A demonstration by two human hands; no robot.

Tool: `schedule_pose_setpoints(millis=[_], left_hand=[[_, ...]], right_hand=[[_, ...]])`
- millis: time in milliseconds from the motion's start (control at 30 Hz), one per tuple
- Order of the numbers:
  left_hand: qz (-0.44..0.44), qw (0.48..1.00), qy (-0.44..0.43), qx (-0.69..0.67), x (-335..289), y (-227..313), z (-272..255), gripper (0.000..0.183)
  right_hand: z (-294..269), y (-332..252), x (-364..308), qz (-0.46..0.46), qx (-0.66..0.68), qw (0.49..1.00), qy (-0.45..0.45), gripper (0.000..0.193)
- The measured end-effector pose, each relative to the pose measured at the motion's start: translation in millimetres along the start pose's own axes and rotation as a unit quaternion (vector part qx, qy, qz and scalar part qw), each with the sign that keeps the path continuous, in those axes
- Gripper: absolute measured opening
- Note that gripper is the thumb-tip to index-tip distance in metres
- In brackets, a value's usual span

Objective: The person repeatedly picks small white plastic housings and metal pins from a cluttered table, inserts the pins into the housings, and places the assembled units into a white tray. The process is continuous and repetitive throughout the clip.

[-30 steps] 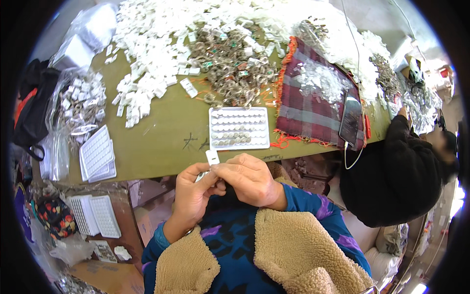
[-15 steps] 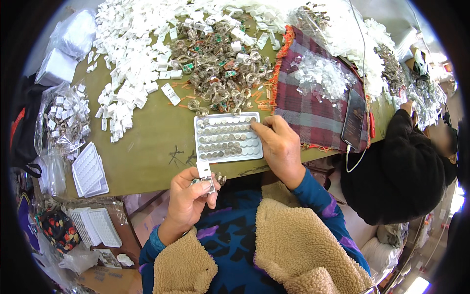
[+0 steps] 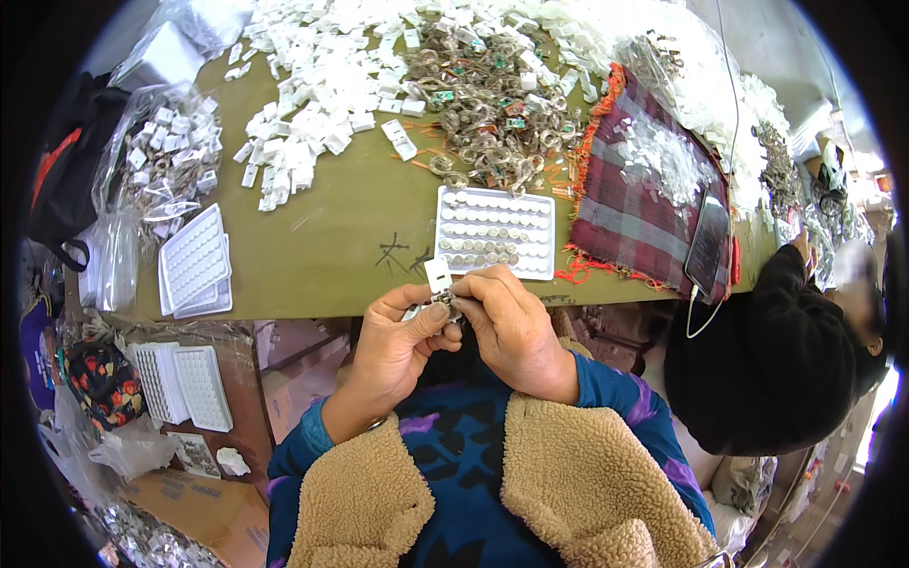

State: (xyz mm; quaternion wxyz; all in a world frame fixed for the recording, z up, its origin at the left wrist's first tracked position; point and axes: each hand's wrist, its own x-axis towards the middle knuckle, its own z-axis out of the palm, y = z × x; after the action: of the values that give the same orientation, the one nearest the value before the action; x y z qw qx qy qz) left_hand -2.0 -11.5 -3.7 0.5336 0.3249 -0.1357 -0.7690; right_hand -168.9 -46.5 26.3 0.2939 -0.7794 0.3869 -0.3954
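Near the table's front edge, my left hand [image 3: 390, 355] grips a small white plastic casing [image 3: 437, 275], its flat lid part standing up above the fingers. A bit of coiled, greyish wire shows by the fingertips. My right hand [image 3: 516, 333] meets it there, thumb and forefinger pinched together at the lower part of the casing. Whatever sits between those fingertips is too small and hidden to make out. Just beyond both hands lies a white moulded tray [image 3: 552, 227] with rows of round silvery button cells [image 3: 478, 244]; some hollows at its front right look unfilled.
White casings [image 3: 317, 114] and coiled wire pieces [image 3: 492, 104] are heaped at the back. A plaid cloth [image 3: 615, 222] bears clear plastic bits [image 3: 663, 161] and a phone [image 3: 708, 241] with a cable. Spare trays [image 3: 194, 260] lie left. A person in black [image 3: 767, 364] sits at right.
My right hand has left the tray and come down to the casing in my left hand. The view has shifted, so the table things appear further right and slightly higher.
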Motion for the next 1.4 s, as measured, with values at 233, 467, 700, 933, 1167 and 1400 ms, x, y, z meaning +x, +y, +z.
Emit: schedule_pose_setpoints(millis=[233,467,700,933,1167,1400], left_hand=[[0.036,0.999,0.014,-0.019,-13.5,2.8,-9.1,0.017],[0.047,0.997,0.022,-0.061,-24.0,8.5,-13.7,0.015],[0.046,0.999,0.002,0.011,-32.6,18.5,-2.9,0.016],[-0.023,0.991,-0.017,0.129,-27.2,10.5,-2.4,0.019],[-0.074,0.979,-0.094,-0.166,-21.0,-3.3,-6.2,0.036],[-0.076,0.992,-0.102,0.001,-10.2,-6.8,12.5,0.036]], right_hand=[[14.5,-9.9,11.6,-0.035,0.021,0.998,-0.049,0.018],[12.9,-7.3,20.2,-0.111,0.070,0.985,-0.114,0.022],[1.9,-16.8,6.2,-0.001,0.263,0.962,-0.073,0.031],[6.2,-12.4,12.1,0.315,0.321,0.888,-0.097,0.016],[-15.9,-3.7,2.9,-0.093,0.160,0.978,-0.100,0.031],[-18.9,14.7,-5.8,-0.311,-0.042,0.947,0.067,0.024]])
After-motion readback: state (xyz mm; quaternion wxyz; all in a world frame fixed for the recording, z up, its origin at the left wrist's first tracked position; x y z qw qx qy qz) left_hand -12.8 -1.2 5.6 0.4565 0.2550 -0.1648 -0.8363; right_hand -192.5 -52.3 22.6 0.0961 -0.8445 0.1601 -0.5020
